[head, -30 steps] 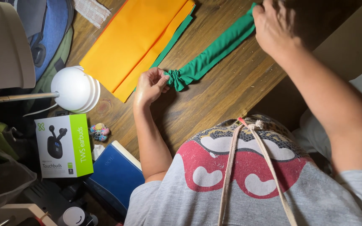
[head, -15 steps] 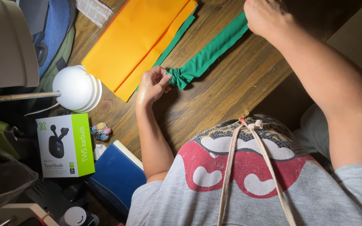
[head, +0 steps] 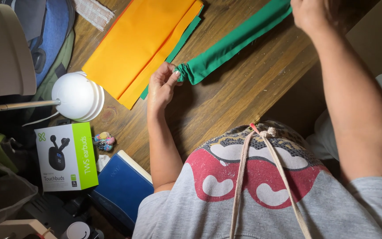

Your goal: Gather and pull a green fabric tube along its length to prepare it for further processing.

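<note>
A long green fabric strip [head: 235, 44] lies stretched diagonally over the wooden table [head: 226, 102]. My left hand [head: 162, 86] pinches its bunched lower end between thumb and fingers. My right hand [head: 310, 15] grips the strip's upper end near the top edge of the view, holding it taut. Just left of the strip lie folded orange fabric sheets [head: 142, 44] with a green layer showing beneath their edge.
A white round lamp head [head: 77, 96] on a metal arm sits at the left. Below it stand a white-and-green earbuds box [head: 67, 157], a small colourful trinket [head: 104, 140] and a blue notebook [head: 122, 188]. A blue backpack [head: 51, 31] lies at the top left.
The strip has been pulled straighter and tauter. My right hand moved up and right with its end, and the bunched end at my left hand is smaller.
</note>
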